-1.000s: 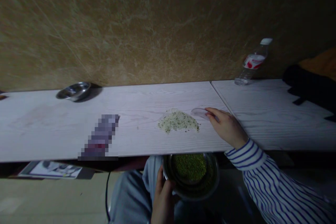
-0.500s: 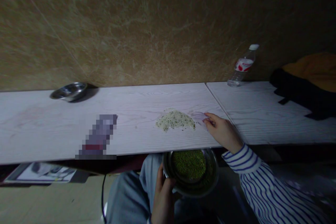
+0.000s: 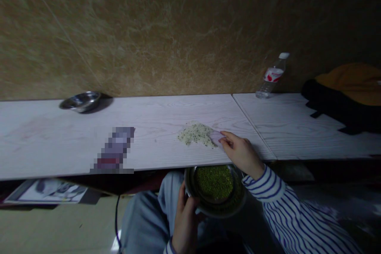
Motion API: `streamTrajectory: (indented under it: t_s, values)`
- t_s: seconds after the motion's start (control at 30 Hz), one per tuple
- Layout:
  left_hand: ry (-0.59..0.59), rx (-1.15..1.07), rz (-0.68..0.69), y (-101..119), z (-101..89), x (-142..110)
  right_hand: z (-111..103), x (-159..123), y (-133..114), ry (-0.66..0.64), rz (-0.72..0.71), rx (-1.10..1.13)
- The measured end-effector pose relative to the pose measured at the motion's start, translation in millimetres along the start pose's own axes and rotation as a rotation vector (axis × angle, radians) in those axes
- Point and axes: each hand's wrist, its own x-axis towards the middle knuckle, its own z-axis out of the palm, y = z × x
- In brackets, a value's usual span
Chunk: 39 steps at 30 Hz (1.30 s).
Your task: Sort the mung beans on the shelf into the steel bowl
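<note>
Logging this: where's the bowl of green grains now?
In the head view, the bowl is low, right of centre, just below the table edge, with the left hand gripping its left side.

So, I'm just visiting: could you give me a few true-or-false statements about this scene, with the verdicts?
1. The left hand holds a metal bowl of green grains. True.
2. The right hand holds a clear plastic piece at the edge of a pale pile. True.
3. That pile sits in a tray. False: it lies directly on the table.
4. A bottle stands near the wall. True.
5. Both hands hold the bottle. False: neither hand touches it.
</note>
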Motion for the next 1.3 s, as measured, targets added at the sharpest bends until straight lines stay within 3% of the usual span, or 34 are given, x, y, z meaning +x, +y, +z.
streamTrajectory:
  t_s: [0.3, 0.47, 0.9, 1.1, 1.3]
  values:
    - [-0.043, 0.005, 0.025, 0.0, -4.9, -0.9, -20.8, -3.4, 18.8, 0.037, 0.06, -0.065]
    - [-0.016, -0.007, 0.031, -1.4, -5.9, 0.0, -19.8, -9.8, 26.3, 0.018, 0.111, -0.05]
    - [-0.017, 0.022, 0.017, 3.4, -3.6, -3.2, 0.4, -21.4, 6.9, -0.055, 0.093, 0.171]
    - [-0.027, 0.014, 0.027, 3.0, -4.1, -3.5, -1.9, -27.2, -4.4, -0.056, 0.048, 0.167]
    - [-0.03, 0.025, 0.018, 5.9, -3.6, -5.5, -12.0, -29.3, 4.3, -0.042, 0.044, 0.174]
